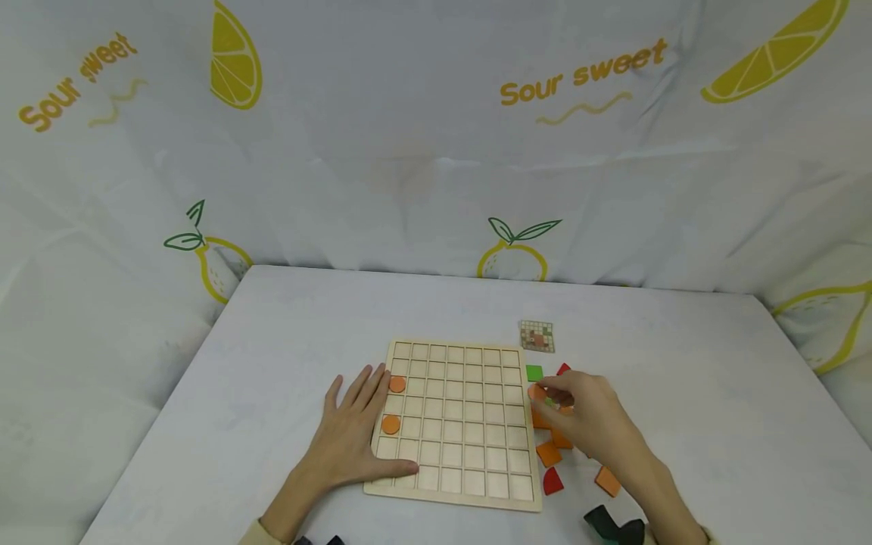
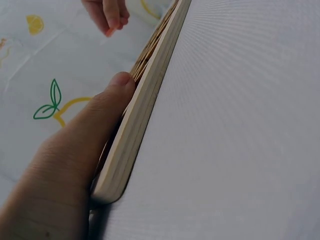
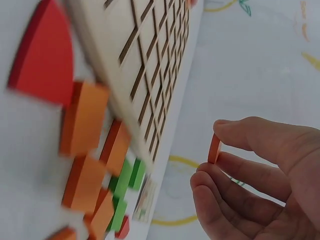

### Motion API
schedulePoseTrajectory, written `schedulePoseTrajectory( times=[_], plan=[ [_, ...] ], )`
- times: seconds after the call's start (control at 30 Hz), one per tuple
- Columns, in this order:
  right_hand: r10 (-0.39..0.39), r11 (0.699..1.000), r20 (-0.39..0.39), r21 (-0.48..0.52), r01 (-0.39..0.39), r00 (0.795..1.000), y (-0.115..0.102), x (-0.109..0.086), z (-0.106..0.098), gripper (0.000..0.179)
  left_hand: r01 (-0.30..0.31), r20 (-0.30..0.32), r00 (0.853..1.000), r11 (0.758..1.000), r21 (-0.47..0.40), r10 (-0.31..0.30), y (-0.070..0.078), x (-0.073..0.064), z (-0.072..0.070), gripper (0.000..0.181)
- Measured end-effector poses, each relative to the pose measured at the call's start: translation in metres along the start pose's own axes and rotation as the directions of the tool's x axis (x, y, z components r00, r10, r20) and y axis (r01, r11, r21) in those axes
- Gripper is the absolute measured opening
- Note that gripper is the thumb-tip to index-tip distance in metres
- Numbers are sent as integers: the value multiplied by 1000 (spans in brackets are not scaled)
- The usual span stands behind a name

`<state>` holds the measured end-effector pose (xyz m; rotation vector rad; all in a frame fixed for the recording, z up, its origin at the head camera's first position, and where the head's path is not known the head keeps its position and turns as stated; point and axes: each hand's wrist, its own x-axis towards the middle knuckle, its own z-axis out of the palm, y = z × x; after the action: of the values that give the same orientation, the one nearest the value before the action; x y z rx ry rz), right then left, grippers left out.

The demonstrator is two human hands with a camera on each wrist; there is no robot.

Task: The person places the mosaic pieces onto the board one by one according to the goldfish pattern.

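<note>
A wooden grid board [image 1: 455, 502] lies on the table with two round orange pieces [image 1: 397, 384] in its leftmost column. My left hand [image 1: 359, 446] rests along the board's left side, fingers spread and thumb lying over the near left corner. Beyond the board's right edge, my right hand [image 1: 591, 412] pinches a thin orange disc [image 3: 214, 148] between thumb and fingertips, held up off the table. Under and around that hand lie orange pieces [image 1: 548, 454], a green square [image 1: 534, 372] and red quarter-round pieces [image 1: 552, 481]; the hand partly hides some of them.
A small card [image 1: 537, 336] printed with a coloured grid pattern lies past the board's far right corner. One orange square [image 1: 608, 481] sits apart, near the right forearm. Behind the table hangs a white cloth [image 1: 409, 136] with lemon prints.
</note>
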<state>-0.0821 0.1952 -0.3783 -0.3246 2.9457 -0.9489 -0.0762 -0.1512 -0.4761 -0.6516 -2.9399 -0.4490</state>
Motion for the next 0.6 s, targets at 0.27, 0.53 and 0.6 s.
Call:
schedulePoseTrajectory(
  times=[0.27, 0.53, 0.6],
  plan=[
    [-51, 998, 38, 46, 49, 998, -28, 4, 20, 21, -12, 9, 1000, 1000, 10, 12, 1, 0, 0, 138],
    [-162, 985, 50, 61, 159, 986, -50, 9, 46, 11, -1, 9, 1000, 1000, 3, 1, 0, 0, -1, 137],
    [-157, 986, 60, 66, 153, 986, -56, 9, 53, 12, 0, 9, 1000, 1000, 3, 0, 0, 0, 0, 137]
  ],
)
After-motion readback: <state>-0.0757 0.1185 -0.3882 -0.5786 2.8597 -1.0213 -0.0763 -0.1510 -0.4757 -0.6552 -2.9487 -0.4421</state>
